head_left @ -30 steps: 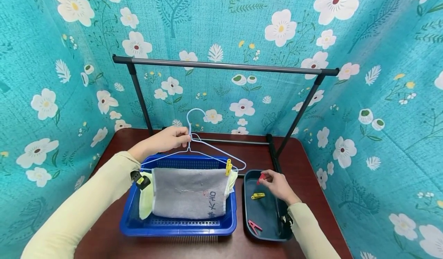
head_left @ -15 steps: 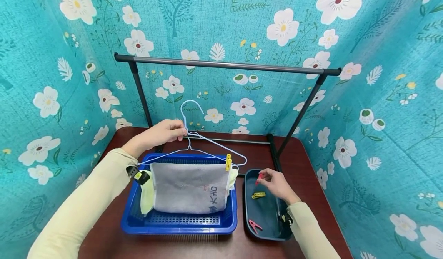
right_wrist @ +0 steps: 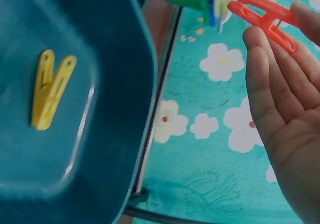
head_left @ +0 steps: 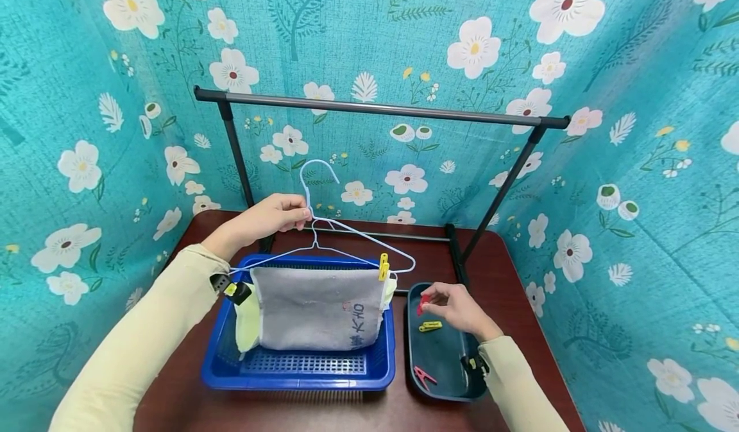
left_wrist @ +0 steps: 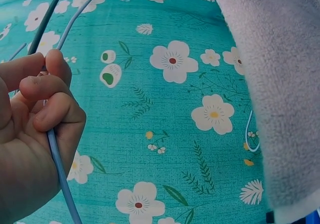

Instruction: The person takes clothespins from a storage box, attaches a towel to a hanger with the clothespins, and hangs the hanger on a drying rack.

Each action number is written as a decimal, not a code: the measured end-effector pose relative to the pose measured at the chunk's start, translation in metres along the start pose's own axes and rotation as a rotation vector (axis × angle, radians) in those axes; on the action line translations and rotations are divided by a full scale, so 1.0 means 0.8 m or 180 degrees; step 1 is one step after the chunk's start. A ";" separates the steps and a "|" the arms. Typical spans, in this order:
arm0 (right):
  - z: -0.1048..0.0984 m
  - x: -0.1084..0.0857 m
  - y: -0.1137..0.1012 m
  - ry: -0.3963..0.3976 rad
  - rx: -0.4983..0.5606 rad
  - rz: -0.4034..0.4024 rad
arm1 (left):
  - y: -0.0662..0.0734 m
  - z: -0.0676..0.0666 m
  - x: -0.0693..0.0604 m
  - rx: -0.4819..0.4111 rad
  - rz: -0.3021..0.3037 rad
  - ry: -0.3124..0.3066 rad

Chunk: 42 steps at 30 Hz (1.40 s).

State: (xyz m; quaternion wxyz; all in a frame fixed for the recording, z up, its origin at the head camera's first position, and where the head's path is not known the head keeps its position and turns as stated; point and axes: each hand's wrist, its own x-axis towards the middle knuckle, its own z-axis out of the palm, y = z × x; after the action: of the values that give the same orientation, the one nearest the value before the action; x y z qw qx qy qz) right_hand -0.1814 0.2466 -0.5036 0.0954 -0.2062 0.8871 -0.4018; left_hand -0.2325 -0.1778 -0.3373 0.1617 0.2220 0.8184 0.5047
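Observation:
My left hand (head_left: 271,217) pinches a light blue wire hanger (head_left: 369,234) just below its hook. From the hanger hangs a grey towel (head_left: 312,307) with dark writing, over the basket. A yellow clothespin (head_left: 383,267) grips the towel's upper right corner. In the left wrist view, fingers curl round the wire (left_wrist: 62,179) and the towel (left_wrist: 285,84) fills the right side. Above the dark tray (head_left: 411,348), my right hand (head_left: 458,310) pinches a red clothespin (right_wrist: 262,17) between thumb and fingers. Below it, another yellow clothespin (right_wrist: 50,92) lies in the tray.
A blue basket (head_left: 300,382) stands under the towel, with pale green cloth (head_left: 248,323) at the towel's left. One more red clothespin (head_left: 424,378) lies in the tray's near end. Behind, a black rack (head_left: 369,107) spans the dark red table (head_left: 514,303).
My left hand has risen and shifted slightly left, lifting the hanger and towel. My right hand keeps the red clothespin and has moved a little left above the tray.

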 end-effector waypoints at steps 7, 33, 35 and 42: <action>-0.004 0.001 -0.022 -0.0200 -0.0058 -0.0363 | 0.007 0.003 -0.007 -0.0078 0.0026 0.0034; 0.002 -0.006 -0.135 -0.0226 0.0090 -0.1202 | 0.001 0.005 -0.001 -0.0143 -0.0027 0.0024; 0.004 -0.003 -0.133 -0.0209 0.0085 -0.1197 | 0.002 0.005 -0.001 -0.0139 -0.0045 0.0013; 0.008 0.017 -0.121 -0.0057 0.0083 -0.1043 | 0.002 0.001 0.001 -0.0176 -0.0094 0.0017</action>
State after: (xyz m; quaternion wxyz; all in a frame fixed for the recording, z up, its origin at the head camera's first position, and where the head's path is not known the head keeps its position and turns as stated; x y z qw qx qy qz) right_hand -0.1629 0.1788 -0.4351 0.0392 -0.3505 0.8354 -0.4216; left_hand -0.2327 -0.1760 -0.3363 0.1731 0.2039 0.8078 0.5253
